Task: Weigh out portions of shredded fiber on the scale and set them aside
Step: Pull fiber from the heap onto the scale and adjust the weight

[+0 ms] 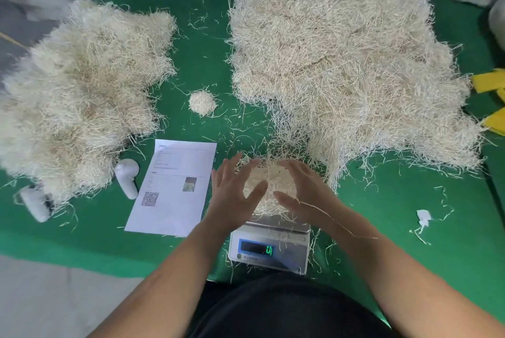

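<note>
A small digital scale (269, 251) stands at the near edge of the green mat, its display lit with green digits. A clump of pale shredded fiber (269, 183) lies on its metal pan. My left hand (233, 195) and my right hand (303, 191) flank the clump with fingers spread and straight, cupping its sides. A big heap of loose fiber (341, 64) fills the right of the mat. Another heap of fiber (82, 91) lies at the left. Between them sits a small round wad of fiber (202, 104).
A printed sheet (175, 187) with a QR code lies left of the scale. Two white controllers (127, 177) (35, 203) rest by the left heap. Yellow strips (492, 97) lie at the right edge, and a white paper scrap (423, 218) lies right of the scale. Loose strands litter the green mat (410, 242).
</note>
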Action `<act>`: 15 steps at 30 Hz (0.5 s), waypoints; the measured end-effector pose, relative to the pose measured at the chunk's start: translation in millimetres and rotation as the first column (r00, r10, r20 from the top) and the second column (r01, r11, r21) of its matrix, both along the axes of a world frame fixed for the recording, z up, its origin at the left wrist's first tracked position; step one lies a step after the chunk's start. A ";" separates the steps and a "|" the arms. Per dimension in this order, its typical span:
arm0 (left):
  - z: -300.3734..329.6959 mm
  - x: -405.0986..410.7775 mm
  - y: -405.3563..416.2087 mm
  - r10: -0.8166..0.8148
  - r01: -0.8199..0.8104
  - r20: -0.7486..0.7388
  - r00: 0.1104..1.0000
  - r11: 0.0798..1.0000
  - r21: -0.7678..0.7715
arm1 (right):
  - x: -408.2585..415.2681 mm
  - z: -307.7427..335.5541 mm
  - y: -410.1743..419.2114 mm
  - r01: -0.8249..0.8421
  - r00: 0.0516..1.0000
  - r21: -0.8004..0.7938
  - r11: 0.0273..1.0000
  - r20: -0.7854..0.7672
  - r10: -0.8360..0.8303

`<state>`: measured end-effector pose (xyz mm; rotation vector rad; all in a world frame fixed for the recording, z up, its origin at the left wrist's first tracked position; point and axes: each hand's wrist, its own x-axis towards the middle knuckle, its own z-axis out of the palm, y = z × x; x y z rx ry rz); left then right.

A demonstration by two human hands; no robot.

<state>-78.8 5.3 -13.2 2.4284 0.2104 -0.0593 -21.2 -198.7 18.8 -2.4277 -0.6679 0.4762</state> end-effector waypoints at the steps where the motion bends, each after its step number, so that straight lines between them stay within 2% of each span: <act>1: 1.5 -0.5 -0.8 -0.013 0.012 0.023 1.000 0.999 0.038 | 0.0 1.9 0.3 -0.001 1.000 -0.027 1.000 0.021 0.001; 4: 6.4 -3.3 -1.2 -0.031 0.027 0.061 0.998 0.998 0.062 | 4.2 7.2 -2.2 -0.017 0.994 -0.122 0.992 0.108 0.031; 7: 11.3 -6.9 -0.3 -0.023 0.020 0.071 0.997 0.999 0.037 | 9.3 7.4 -10.3 0.021 0.989 -0.107 0.994 0.149 -0.005; 10: 16.5 -9.9 0.2 -0.015 0.013 0.084 0.996 1.000 0.028 | 11.4 6.0 -22.0 0.083 0.990 0.012 0.996 0.114 -0.084; 15: 21.4 -13.0 1.6 -0.002 0.001 0.100 0.995 1.000 0.013 | 14.9 6.2 -45.6 0.156 0.988 0.071 0.985 -0.034 -0.154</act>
